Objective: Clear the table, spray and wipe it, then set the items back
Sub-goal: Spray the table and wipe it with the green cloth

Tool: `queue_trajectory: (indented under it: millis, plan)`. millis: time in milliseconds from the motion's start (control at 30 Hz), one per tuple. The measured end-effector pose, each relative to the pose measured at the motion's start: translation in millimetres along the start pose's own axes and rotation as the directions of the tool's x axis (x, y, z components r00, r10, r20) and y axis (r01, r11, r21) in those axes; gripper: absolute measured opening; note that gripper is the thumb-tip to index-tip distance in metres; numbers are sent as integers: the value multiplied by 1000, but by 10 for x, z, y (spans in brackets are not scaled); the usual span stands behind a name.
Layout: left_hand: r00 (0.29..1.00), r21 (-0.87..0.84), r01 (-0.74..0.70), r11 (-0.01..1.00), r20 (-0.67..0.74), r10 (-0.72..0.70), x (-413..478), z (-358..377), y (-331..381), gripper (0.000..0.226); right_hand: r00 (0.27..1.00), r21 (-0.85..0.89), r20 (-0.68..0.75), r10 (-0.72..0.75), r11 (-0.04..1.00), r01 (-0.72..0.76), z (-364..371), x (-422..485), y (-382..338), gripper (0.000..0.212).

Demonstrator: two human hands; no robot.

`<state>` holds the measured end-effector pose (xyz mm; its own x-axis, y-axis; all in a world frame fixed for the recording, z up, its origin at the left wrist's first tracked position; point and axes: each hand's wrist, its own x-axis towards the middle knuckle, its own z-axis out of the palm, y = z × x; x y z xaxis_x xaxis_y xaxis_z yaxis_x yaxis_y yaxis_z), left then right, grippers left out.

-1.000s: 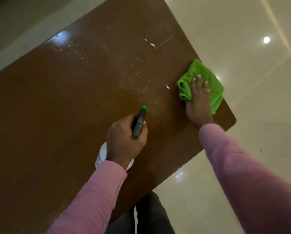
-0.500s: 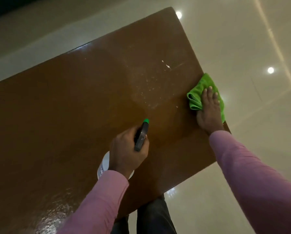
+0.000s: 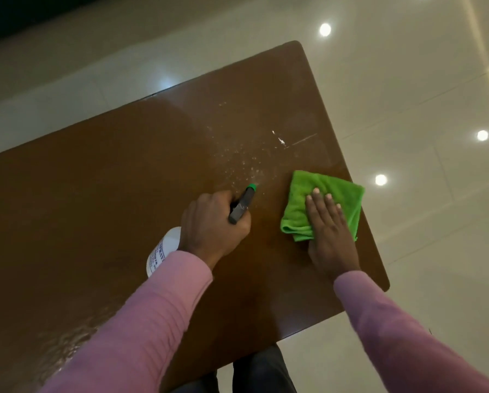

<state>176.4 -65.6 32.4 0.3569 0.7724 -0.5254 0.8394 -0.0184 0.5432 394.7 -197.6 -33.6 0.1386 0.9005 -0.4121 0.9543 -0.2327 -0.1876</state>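
— So, where is the spray bottle (image 3: pixel 164 251)?
— Over the table (image 3: pixel 96 194), with the left hand (image 3: pixel 212 222) curled round its neck. Hand and sleeve (image 3: pixel 152 321) hide most of it, and the label is too cut off to read.
— And the cloth (image 3: pixel 297 205)?
— Near the table's right edge, pressed under the right hand (image 3: pixel 329 234), whose fingers lie straight and close together. Droplets (image 3: pixel 237 163) speckle the wood just ahead of the bottle.

The white plastic spray bottle (image 3: pixel 164 251), at 8 o'clock from the green folded cloth (image 3: pixel 303 194), carries blue print. Its largest line seems to read "SPRAY", partly cut off by the pink sleeve (image 3: pixel 152 307). The smaller lines are too blurred to read.
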Motion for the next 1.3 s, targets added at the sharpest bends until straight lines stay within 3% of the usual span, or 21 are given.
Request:
queue_trajectory:
  millis: [167, 233, 333, 400, 467, 533, 633, 733, 833, 900, 1033, 1200, 1267, 1300]
  plan:
    - [999, -50, -33, 998, -19, 32, 79, -25, 48, 16, 998, 85, 34, 62, 994, -64, 97, -133, -335, 83]
    - [997, -30, -31, 999, -68, 29, 84, -25, 19, 15, 985, 48, 93, -146, 989, 142, 331, -451, -775, 83]
    - [987, -84, -24, 996, -162, 10, 59, -57, -102, 18, 888, 24, 171, -427, 903, 429, 407, -644, -1000, 78]
    - [976, -163, -21, 986, -218, -15, 26, -89, -227, 21, 939, -9, 106, -327, 944, 330, 265, -367, -704, 78]
    - [962, -220, -11, 975, -269, -49, -18, -102, -327, 22, 998, 44, 27, -48, 998, 47, 40, 62, -286, 83]
    - [948, -256, -4, 967, -309, -78, -58, -116, -371, 21, 986, 80, -45, 162, 984, -158, -228, 544, 19, 80]
    - [934, -295, -5, 955, -343, -101, -104, -126, -376, 22, 972, 113, -80, 220, 971, -210, -362, 907, -185, 76]
    - [927, -298, -17, 955, -362, -97, -121, -161, -368, 19, 1000, 69, -6, -28, 997, 29, -147, 635, -841, 83]
    - [912, -279, -15, 960, -397, -101, -91, -205, -371, 14, 920, 40, 96, -379, 925, 377, 98, 214, -1286, 78]
    - [901, -310, 1, 951, -412, -135, -62, -228, -375, 12, 880, 3, 136, -456, 888, 460, 75, 297, -1110, 81]
    - [910, -356, 4, 934, -387, -151, -58, -211, -390, 12, 981, -10, 48, -185, 982, 186, -274, 881, -455, 87]
    - [926, -342, -10, 940, -358, -121, -56, -142, -401, 22, 997, 105, -42, 68, 992, -64, -526, 1449, -523, 79]
    - [923, -329, -32, 944, -373, -99, -61, -145, -396, 23, 998, 105, -40, 44, 994, -40, -450, 1435, -891, 81]
    - [917, -320, -44, 946, -390, -90, -64, -152, -397, 23, 998, 96, -17, -53, 994, 54, -381, 1368, -1086, 82]
